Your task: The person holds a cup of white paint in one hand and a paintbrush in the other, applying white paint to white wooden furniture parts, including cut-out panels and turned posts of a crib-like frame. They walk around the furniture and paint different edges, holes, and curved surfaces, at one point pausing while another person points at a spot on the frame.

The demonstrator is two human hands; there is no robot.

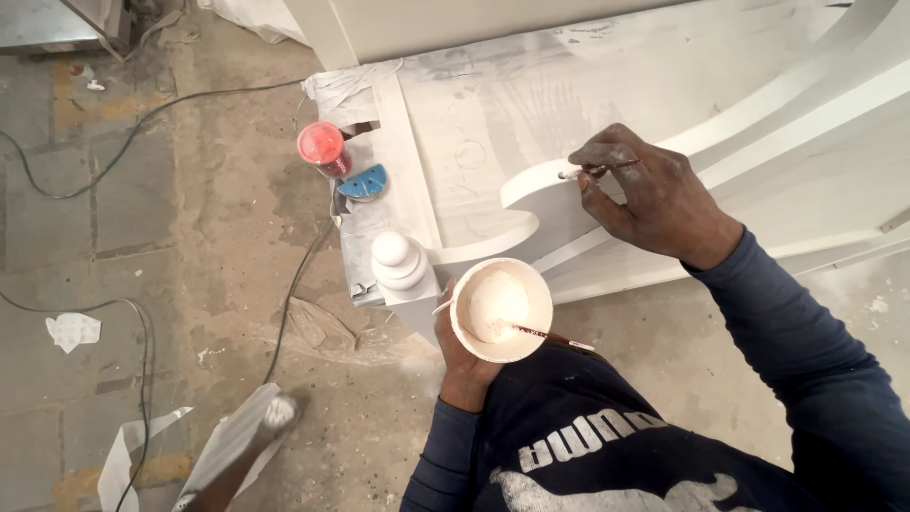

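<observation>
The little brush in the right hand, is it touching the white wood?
Touching. The head view shows the brush, pinched in the right hand, with its tip on the curved white wood.

Matt white painted furniture piece (664, 114); glossy plastic bowl (501, 310) at 6 o'clock; rough dusty concrete floor (190, 237) at 9 o'clock.

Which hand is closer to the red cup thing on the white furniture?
Left. The left hand holds a white bowl below and right of the red-lidded container. The right hand, holding a small brush, is farther off to the container's right.
</observation>
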